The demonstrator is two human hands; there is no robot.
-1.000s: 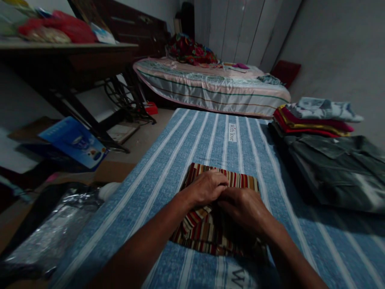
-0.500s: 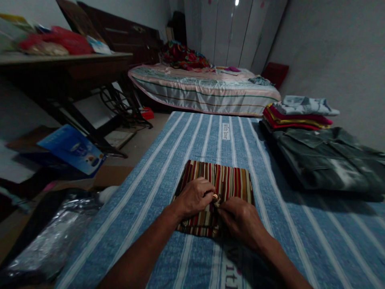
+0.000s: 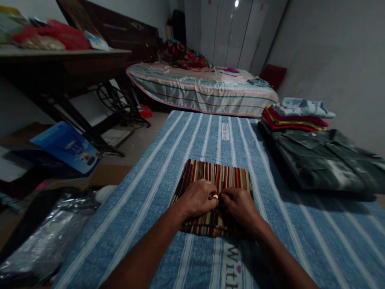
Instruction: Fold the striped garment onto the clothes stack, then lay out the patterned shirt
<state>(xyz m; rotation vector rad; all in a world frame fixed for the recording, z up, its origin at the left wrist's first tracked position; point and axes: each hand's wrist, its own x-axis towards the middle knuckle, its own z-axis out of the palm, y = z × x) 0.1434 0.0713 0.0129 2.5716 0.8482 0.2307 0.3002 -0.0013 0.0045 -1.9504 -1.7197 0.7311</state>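
Note:
A folded cloth with red, brown and cream stripes [image 3: 224,174] lies in the middle of a blue and white striped sheet [image 3: 168,160]. Both my hands rest on its near half, side by side and nearly touching. My left hand [image 3: 197,198] is curled with its fingertips pinched on the cloth near the centre; a small pale spot shows at its fingertips. My right hand [image 3: 240,204] is also curled, its fingers gripping the cloth right beside the left.
A dark green folded garment [image 3: 325,160] and a stack of red and pale folded clothes [image 3: 296,114] lie at the sheet's right. A bed [image 3: 204,86] stands beyond. At left are a dark table [image 3: 63,60], a blue box [image 3: 66,146] and a silvery bag [image 3: 45,237].
The hands drew back to the cloth's near half, then pulled closer together over its centre. The cloth now lies more squarely folded, and the camera has tilted slightly.

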